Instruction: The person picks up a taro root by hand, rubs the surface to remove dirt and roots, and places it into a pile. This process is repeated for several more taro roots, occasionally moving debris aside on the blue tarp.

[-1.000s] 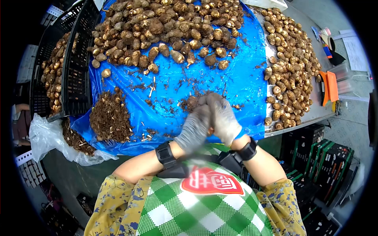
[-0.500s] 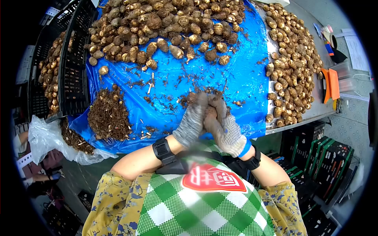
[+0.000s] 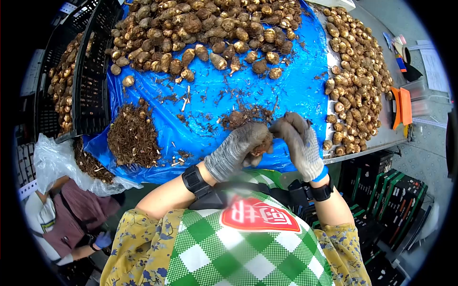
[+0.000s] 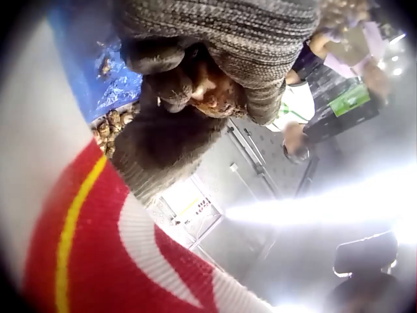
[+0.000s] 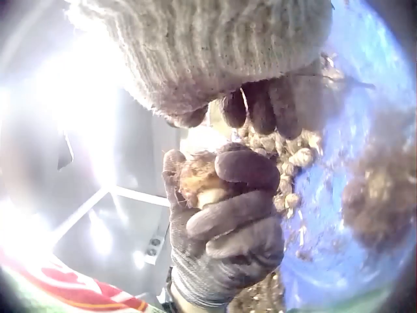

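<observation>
Small brown taro corm (image 5: 197, 177), roundish, with a pale patch and ragged skin, sits in the grip of the left hand (image 3: 236, 148), whose grey knitted glove is smudged dark over the fingers. From where I stand, that hand is curled snugly round it, above the near part of the shiny blue plastic sheet (image 3: 298, 95). Just beside it is the right hand (image 3: 301, 143), in a paler, soiled knitted glove with a blue cuff edge; its fingers are loosely bent, thumb apart from them, the tips close to the left hand's fingers. Beyond the hands, dark brown scraps of root (image 3: 250, 116) lie in a loose patch on the blue. Farther back spreads a broad heap of soil-crusted brown taros (image 3: 214, 28), and toward the person's left rises a mound of fine dark rootlets (image 3: 133, 136). On that same side a black slatted plastic crate (image 3: 93, 76) stands tilted, with more brown taros (image 3: 62, 90) beside its near wall, and a crumpled clear plastic bag (image 3: 52, 164) droops at the sheet's edge. Across to the right, a long pile of paler, banded taros (image 3: 355, 81) covers much of a grey metal tabletop (image 3: 387, 137), near a bright orange flat piece (image 3: 405, 106). The person wears a green-and-white checked apron (image 3: 243, 248) with a red badge, over yellow floral sleeves (image 3: 136, 248).
</observation>
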Motion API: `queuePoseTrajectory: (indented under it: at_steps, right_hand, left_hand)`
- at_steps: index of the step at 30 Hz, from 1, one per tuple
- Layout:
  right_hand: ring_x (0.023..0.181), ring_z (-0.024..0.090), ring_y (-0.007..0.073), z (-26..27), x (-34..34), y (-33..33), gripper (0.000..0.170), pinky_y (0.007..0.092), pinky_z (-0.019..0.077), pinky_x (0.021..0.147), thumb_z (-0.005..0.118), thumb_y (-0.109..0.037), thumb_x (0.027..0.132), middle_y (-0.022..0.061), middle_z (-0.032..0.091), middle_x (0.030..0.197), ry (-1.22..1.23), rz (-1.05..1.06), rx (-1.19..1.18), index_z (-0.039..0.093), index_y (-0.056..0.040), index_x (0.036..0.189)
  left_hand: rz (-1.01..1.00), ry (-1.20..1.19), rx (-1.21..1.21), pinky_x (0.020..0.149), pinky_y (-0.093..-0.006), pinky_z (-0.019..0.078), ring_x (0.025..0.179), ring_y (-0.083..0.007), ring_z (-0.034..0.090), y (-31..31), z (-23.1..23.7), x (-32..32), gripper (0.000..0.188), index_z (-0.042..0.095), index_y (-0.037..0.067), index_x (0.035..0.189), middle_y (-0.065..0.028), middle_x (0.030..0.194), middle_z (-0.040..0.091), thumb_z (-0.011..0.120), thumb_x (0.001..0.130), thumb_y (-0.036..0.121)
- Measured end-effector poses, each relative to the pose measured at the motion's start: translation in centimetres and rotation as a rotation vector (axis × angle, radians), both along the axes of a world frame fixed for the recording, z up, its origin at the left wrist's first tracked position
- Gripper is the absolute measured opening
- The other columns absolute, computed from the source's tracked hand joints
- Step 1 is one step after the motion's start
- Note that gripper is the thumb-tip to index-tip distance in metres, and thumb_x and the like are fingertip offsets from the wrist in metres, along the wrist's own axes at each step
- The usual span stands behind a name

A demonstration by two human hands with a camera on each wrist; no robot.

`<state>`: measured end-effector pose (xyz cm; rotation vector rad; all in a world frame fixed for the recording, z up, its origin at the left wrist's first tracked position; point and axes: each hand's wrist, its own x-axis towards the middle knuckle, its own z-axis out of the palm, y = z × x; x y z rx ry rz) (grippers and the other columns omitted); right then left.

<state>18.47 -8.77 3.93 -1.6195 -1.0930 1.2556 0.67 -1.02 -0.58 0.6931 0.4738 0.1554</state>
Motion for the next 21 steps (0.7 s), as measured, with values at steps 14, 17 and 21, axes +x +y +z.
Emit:
queuePoseTrajectory:
  at_steps: [14, 17, 21]
  right_hand:
    - [0.052, 0.055, 0.0305, 1.4, -4.0, -0.7, 0.033, 0.0427, 0.0394, 0.047, 0.064, -0.035, 0.084, 0.0118, 0.053, 0.06, -1.044, 0.418, 0.231, 0.053, -0.0082, 0.068]
    - [0.051, 0.053, 0.031, 0.6, -4.4, -1.0, 0.022, 0.0422, 0.0387, 0.045, 0.064, -0.021, 0.081, 0.0116, 0.053, 0.059, -1.048, 0.463, 0.304, 0.053, -0.0091, 0.066]
    - [0.058, 0.058, 0.022, 1.6, -1.3, -0.4, 0.004, 0.036, 0.0452, 0.052, 0.061, -0.011, 0.079, 0.0068, 0.058, 0.067, -0.448, 0.401, 0.245, 0.061, -0.0065, 0.079]
  left_hand:
    - [0.194, 0.239, -0.07, 0.042, -0.0198, 0.0384, 0.053, -0.0059, 0.048, -2.4, -2.9, 1.0, 0.052, 0.061, 0.009, 0.101, -0.0009, 0.089, 0.062, 0.054, 0.089, 0.06]
    - [0.177, 0.198, -0.109, 0.04, -0.0209, 0.0365, 0.054, -0.0074, 0.05, -2.2, -3.1, 0.8, 0.045, 0.061, 0.009, 0.101, -0.0027, 0.086, 0.063, 0.056, 0.09, 0.052]
    - [0.094, -0.021, -0.475, 0.038, -0.0213, 0.035, 0.049, -0.0099, 0.048, -0.5, -1.9, 0.3, 0.042, 0.061, 0.007, 0.101, -0.0078, 0.083, 0.064, 0.054, 0.093, 0.048]
